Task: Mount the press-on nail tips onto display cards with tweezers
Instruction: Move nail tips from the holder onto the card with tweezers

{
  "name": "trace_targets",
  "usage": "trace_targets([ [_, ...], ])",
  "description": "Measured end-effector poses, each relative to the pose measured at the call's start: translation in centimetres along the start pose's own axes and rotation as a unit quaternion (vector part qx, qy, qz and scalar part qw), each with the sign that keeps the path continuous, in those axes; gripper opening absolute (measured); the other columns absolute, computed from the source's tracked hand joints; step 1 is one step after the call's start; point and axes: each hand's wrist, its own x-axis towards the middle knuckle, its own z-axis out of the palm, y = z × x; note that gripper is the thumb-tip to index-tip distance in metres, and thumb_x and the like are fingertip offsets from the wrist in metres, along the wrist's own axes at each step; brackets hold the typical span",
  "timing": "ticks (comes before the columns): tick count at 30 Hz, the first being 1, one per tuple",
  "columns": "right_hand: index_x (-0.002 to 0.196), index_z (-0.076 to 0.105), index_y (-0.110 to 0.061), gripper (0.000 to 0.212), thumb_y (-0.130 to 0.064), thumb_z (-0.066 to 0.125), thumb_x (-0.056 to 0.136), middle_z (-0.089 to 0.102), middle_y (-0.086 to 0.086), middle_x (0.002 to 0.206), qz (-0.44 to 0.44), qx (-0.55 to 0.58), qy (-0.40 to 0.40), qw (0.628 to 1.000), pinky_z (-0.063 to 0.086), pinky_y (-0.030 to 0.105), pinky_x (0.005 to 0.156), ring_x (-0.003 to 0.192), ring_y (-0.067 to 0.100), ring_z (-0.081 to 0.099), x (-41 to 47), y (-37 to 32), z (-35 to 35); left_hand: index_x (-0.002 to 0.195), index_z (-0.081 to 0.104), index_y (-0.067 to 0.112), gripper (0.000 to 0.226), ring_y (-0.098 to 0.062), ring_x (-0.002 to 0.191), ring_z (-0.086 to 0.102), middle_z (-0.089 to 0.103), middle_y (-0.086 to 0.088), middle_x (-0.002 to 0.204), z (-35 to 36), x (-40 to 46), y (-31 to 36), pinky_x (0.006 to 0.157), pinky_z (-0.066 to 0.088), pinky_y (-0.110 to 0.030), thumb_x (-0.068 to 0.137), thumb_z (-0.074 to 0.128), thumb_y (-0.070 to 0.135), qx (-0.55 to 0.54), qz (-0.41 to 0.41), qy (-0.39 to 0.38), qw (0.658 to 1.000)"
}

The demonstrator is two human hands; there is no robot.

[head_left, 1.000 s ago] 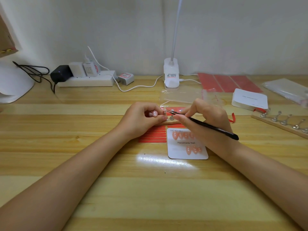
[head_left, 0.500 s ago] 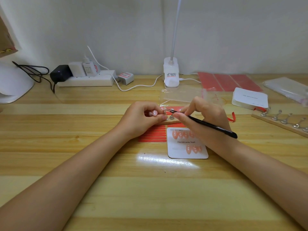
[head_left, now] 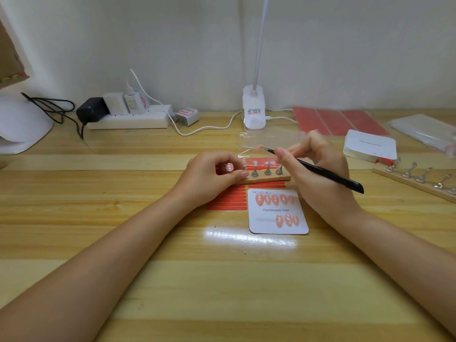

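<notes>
1. The left hand (head_left: 212, 176) sits left of centre, its fingers curled, thumb and forefinger pinching the left end of the wooden stand (head_left: 269, 178) to steady it on the table (head_left: 222, 280). The stand's small metal pegs stand upright, and the ones I can see look bare.

2. Just near of the stand lies the display card (head_left: 278, 212), printed "Handmade Nail". It carries five peach nail tips (head_left: 274, 199) in its far row and three in its near row, with an unfilled stretch at the left of the near row. Red adhesive strips (head_left: 228, 199) lie under and left of the card.

3. The right hand (head_left: 318, 169) is raised just far of the stand, its fingers closed round the black tweezers (head_left: 318, 170) like a pen. The tips point left and far, and a small pinkish thing, probably a nail tip (head_left: 259, 147), sits at them; it is too small to be sure.

4. By my reading, the step in hand is carrying a tip lifted off the stand towards the card.

5. The next move calls for bringing the tweezers near to the open spot in the near row, lining the tip up with its neighbours, then pressing it down gently so it sticks straight.
</notes>
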Motion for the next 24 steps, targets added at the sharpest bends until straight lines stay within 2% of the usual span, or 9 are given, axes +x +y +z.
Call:
trace_targets([
  [3,0.068,0.047,-0.02,0.026,-0.017,0.066,0.085,0.066,0.003,0.076,-0.006,0.016,0.006,1.0,0.05,0.041,0.08,0.08,0.022,0.063,-0.1,-0.6,-0.4,0.096,0.062,0.024,0.022,-0.01,0.084,0.054,0.054,0.018,0.084,-0.1,-0.4,0.4,0.089,0.043,-0.038,0.077,0.073,0.026,0.039,0.024,0.025,0.999],
  [5,0.069,0.047,-0.02,0.025,-0.018,0.066,0.085,0.067,0.003,0.077,-0.014,0.024,0.012,1.0,0.051,0.042,0.08,0.081,0.022,0.065,0.1,-0.8,-0.9,0.101,0.058,0.024,0.027,-0.007,0.088,0.049,0.049,0.017,0.095,-0.2,-0.9,0.9,0.088,0.033,-0.03,0.075,0.065,0.027,0.084,0.068,0.049,0.993],
  [8,0.071,0.047,-0.02,0.023,-0.018,0.066,0.085,0.067,-0.003,0.077,-0.01,0.06,0.023,0.998,0.054,0.028,0.075,0.079,0.013,0.068,0.5,-1.1,-1.6,0.1,0.06,0.015,0.032,-0.009,0.092,0.045,0.049,0.007,0.101,-0.7,-1.5,2.0,0.084,0.029,-0.027,0.071,0.051,0.024,0.123,0.136,0.051,0.982],
  [11,0.071,0.047,-0.021,0.024,-0.02,0.066,0.085,0.068,-0.01,0.071,0.005,0.096,0.02,0.995,0.051,0.016,0.069,0.076,0.004,0.068,0.5,-1.5,-2.4,0.093,0.063,0.016,0.032,-0.005,0.09,0.046,0.055,0.005,0.095,-0.8,-2.1,2.7,0.085,0.027,-0.026,0.071,0.044,0.029,0.145,0.183,-0.02,0.972],
  [13,0.07,0.048,-0.023,0.023,-0.026,0.067,0.083,0.07,-0.005,0.078,0.0,0.097,0.004,0.995,0.051,0.017,0.069,0.077,0.007,0.068,-0.2,-1.6,-3.2,0.091,0.065,0.019,0.027,-0.004,0.091,0.05,0.058,0.007,0.094,-0.7,-2.8,2.6,0.085,0.029,-0.031,0.074,0.047,0.03,0.146,0.2,-0.069,0.966],
  [15,0.069,0.048,-0.028,0.025,-0.028,0.069,0.082,0.07,-0.003,0.079,-0.02,0.079,-0.011,0.997,0.05,0.016,0.069,0.077,0.009,0.068,-1.4,-1.4,-4.0,0.09,0.066,0.024,0.022,-0.007,0.095,0.053,0.059,0.01,0.094,-0.5,-3.8,2.2,0.086,0.029,-0.033,0.077,0.051,0.034,0.144,0.202,-0.092,0.964],
  [19,0.066,0.047,-0.029,0.026,-0.032,0.07,0.078,0.067,-0.012,0.08,-0.078,0.011,-0.036,0.996,0.044,0.01,0.065,0.074,0.001,0.064,-4.2,-0.8,-4.7,0.095,0.066,0.03,0.025,-0.005,0.093,0.052,0.057,0.013,0.094,-0.1,-4.9,1.7,0.087,0.028,-0.033,0.078,0.055,0.045,0.149,0.19,-0.111,0.964],
  [22,0.065,0.048,-0.017,0.025,-0.026,0.065,0.08,0.064,-0.007,0.073,-0.14,-0.048,-0.062,0.987,0.04,0.003,0.063,0.073,-0.007,0.06,-5.3,-0.7,-4.6,0.097,0.067,0.03,0.031,-0.002,0.092,0.05,0.056,0.015,0.094,0.1,-4.9,1.6,0.088,0.027,-0.031,0.077,0.055,0.049,0.148,0.181,-0.118,0.965],
  [24,0.063,0.05,-0.009,0.026,-0.022,0.062,0.082,0.064,-0.004,0.071,-0.176,-0.061,-0.08,0.979,0.042,0.005,0.065,0.07,-0.003,0.059,-5.3,-0.6,-4.5,0.098,0.068,0.03,0.034,0.001,0.092,0.05,0.055,0.017,0.094,0.1,-4.9,1.5,0.09,0.026,-0.03,0.076,0.054,0.051,0.139,0.174,-0.118,0.968],
])
